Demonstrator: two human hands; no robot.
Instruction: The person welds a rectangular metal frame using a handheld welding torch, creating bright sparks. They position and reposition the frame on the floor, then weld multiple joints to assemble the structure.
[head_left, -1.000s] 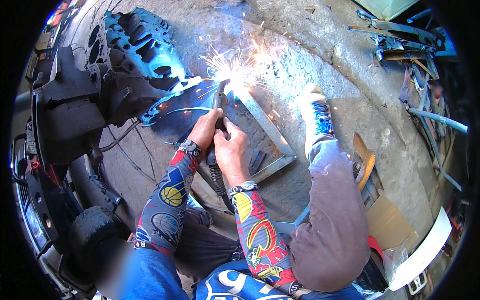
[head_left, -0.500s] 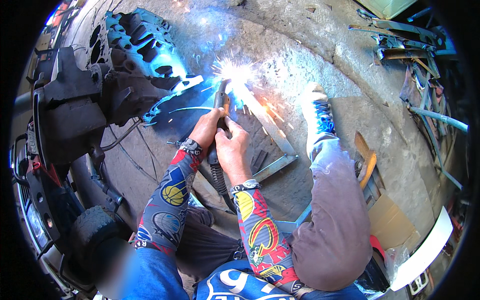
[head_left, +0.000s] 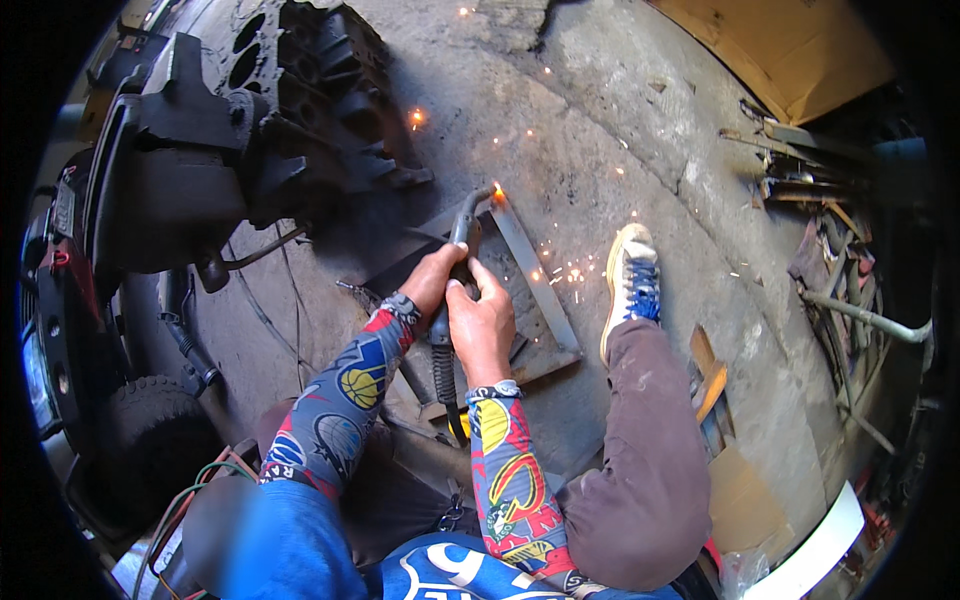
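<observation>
A black welding torch (head_left: 462,226) with a curved neck is gripped in both hands. My left hand (head_left: 436,275) wraps its handle from the left, while my right hand (head_left: 482,325) closes round it from the right, slightly lower. The torch's tip is at the far corner of a metal frame (head_left: 533,275) lying on the floor, where a small orange glow shows. From the handle's lower end a ribbed cable sleeve (head_left: 443,370) runs back between my forearms. Loose sparks are scattered over the frame's right bar and the floor near it.
A dark engine block (head_left: 330,110) stands at the far left, beside a vehicle with a tyre (head_left: 155,410). My shoe (head_left: 632,280) rests right of the frame. Scrap metal and pipes (head_left: 870,315) lie along the right, with cardboard (head_left: 745,500) nearer. Cables (head_left: 265,310) cross the floor at left.
The bright blue-white arc and its smoke have gone, leaving a small orange glow and scattered sparks. The view has shifted, and both hands still hold the torch.
</observation>
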